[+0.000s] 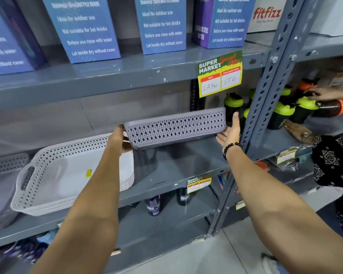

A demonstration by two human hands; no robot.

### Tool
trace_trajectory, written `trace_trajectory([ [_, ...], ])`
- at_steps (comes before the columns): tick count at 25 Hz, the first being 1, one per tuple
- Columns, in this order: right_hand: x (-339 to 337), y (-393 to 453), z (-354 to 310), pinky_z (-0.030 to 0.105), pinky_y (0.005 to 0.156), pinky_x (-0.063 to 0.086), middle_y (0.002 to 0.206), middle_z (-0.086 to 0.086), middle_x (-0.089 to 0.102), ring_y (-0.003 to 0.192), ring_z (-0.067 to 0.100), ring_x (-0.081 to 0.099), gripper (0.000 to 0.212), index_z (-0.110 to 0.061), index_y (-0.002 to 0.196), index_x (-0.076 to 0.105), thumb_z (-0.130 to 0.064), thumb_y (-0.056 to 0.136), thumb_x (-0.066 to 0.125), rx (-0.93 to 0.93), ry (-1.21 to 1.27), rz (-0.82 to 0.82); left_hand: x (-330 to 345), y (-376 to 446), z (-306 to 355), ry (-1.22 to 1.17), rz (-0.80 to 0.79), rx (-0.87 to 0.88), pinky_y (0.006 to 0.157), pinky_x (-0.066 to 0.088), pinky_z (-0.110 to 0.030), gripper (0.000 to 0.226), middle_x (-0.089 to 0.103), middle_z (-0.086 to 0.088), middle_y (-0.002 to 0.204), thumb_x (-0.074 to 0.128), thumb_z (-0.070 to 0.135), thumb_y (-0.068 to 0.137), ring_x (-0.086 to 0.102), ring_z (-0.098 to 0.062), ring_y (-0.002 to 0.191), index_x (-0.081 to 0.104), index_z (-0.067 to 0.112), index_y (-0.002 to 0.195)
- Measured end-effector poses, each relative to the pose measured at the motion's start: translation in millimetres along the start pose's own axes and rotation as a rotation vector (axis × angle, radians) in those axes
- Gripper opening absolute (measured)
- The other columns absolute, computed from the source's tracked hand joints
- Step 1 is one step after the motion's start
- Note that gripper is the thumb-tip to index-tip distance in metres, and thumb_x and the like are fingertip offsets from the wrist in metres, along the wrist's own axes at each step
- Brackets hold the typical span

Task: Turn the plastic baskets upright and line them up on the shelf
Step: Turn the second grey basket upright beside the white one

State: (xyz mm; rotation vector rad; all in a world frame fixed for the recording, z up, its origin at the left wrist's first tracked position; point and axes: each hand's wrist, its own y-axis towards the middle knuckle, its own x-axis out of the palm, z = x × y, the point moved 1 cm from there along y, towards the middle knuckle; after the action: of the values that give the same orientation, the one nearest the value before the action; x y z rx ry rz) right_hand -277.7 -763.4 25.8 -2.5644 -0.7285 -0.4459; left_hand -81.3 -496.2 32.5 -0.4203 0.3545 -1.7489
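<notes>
1. My left hand (pixel 120 138) is closing its grip on the left end of the grey basket (pixel 175 126), fingers wrapped over the rim.
2. My right hand (pixel 229 131) is lying flat and open against the basket's right end, palm in and thumb up; it is bracing the basket, not clasping it.
3. The grey basket is hanging between both hands, lifted off the shelf (pixel 178 165), with its long perforated side facing me. It is tilting slightly, left end lower. I cannot tell whether its opening is facing up or away.
4. The white basket (pixel 53 175) is sitting upright on the same shelf just to the left, its front edge overhanging the shelf lip. My left forearm is crossing over it.
5. I am judging this as the placing step for the grey basket: it needs levelling, opening upward, and setting down on the bare shelf beside the white one.
6. The next move is calling for care on the right, where dark bottles with green lids (pixel 233 101) are standing near the basket's end.
</notes>
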Motion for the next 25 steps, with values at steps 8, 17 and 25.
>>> trace_trajectory([
  [8, -14, 19, 20, 0.046, 0.107, 0.041, 0.138, 0.015, 0.052, 0.121, 0.033, 0.053, 0.071, -0.008, 0.134, 0.048, -0.053, 0.079, 0.051, 0.119, -0.281, 0.145, 21, -24, -21, 0.926, 0.347, 0.208, 0.095, 0.050, -0.039, 0.039, 0.065, -0.024, 0.118, 0.058, 0.023, 0.089, 0.061, -0.038, 0.113, 0.062, -0.008, 0.112],
  [17, -14, 9, 26, 0.033, 0.105, 0.036, 0.143, 0.023, 0.044, 0.132, 0.032, 0.044, 0.044, 0.006, 0.137, 0.042, -0.016, 0.103, 0.026, 0.066, -0.855, 0.204, 26, -31, -56, 1.208, 0.350, 0.308, 0.098, 0.049, -0.041, 0.032, 0.040, -0.020, 0.140, 0.046, 0.004, 0.092, 0.049, -0.034, 0.122, 0.056, -0.004, 0.122],
  [25, 2, 9, 45, 0.050, 0.115, 0.020, 0.144, 0.022, 0.042, 0.137, 0.034, 0.036, 0.053, 0.003, 0.137, 0.036, -0.021, 0.091, 0.048, -0.191, -1.351, 0.325, 19, -29, -56, 1.234, 0.325, 0.327, 0.095, 0.051, -0.043, 0.032, 0.046, -0.019, 0.131, 0.054, 0.007, 0.087, 0.055, -0.034, 0.114, 0.058, 0.000, 0.117],
])
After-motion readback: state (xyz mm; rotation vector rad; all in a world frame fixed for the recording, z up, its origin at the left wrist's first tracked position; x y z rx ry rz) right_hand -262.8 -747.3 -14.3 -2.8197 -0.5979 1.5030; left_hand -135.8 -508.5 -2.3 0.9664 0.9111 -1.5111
